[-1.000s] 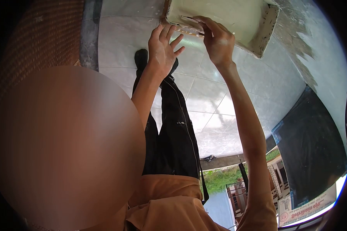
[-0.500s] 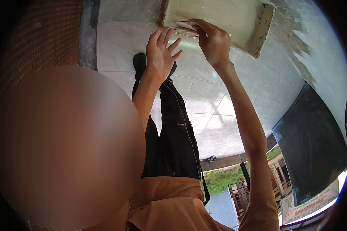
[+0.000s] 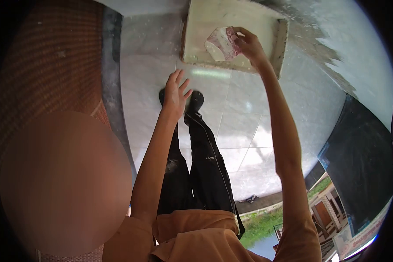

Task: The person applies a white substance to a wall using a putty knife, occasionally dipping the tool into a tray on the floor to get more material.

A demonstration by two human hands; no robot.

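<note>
My right hand is pinched on the edge of a white and pink patterned piece, possibly a packet or a cup. The piece is held over a shallow tray with worn, stained rims and a pale cream inside. Nearer my body, my left hand is raised above the floor with its fingers apart and nothing in it. It does not touch the tray.
Grey tiles lie under my legs and dark shoes. A brown woven surface is on the left. To the right are a stained pale wall and a dark panel. A large blurred round shape covers the lower left.
My right hand has moved from the tray's near rim to over its inside, and the patterned piece now shows more fully. My left hand has drawn back from the rim toward my body.
</note>
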